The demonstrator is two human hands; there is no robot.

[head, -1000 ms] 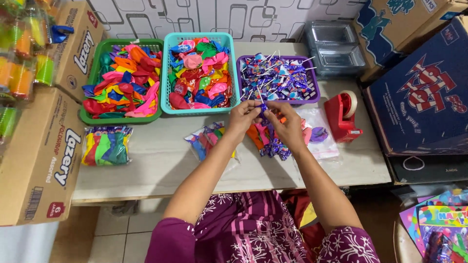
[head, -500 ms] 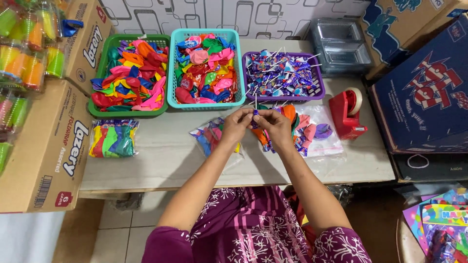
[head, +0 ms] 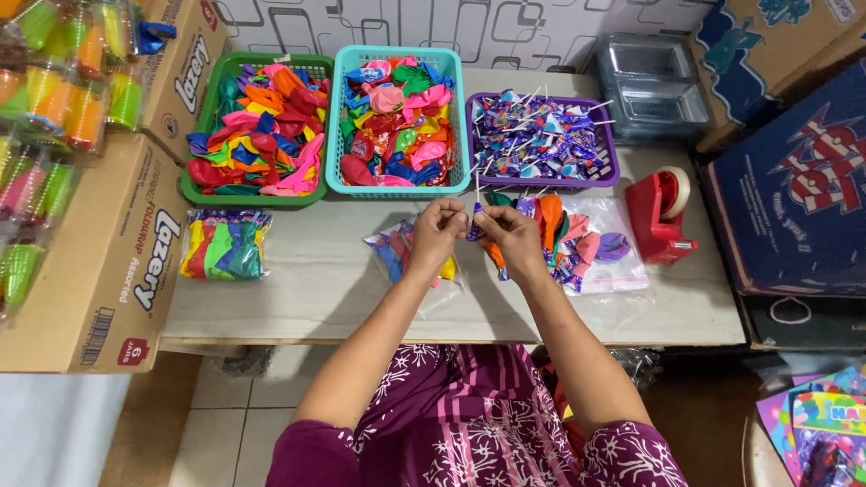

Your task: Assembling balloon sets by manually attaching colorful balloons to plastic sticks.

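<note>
My left hand (head: 438,233) and my right hand (head: 507,236) meet above the middle of the white table (head: 316,280), both pinching a small wrapped lollipop (head: 475,222) with its white stick pointing up. Under my left hand lies a clear packet of balloons (head: 394,248). A loose heap of coloured balloons (head: 568,236) on a clear plastic bag sits just right of my right hand. Behind them is a purple basket (head: 539,140) full of wrapped lollipops.
A green basket (head: 255,126) and a teal basket (head: 394,117) hold balloons at the back. A packed balloon bag (head: 225,245) lies at left, a red tape dispenser (head: 663,216) at right. Cardboard boxes (head: 126,261) flank the table; clear trays (head: 654,86) sit behind.
Both hands drew back from the purple basket toward the table's middle, bringing the lollipop with them. The view shifted slightly.
</note>
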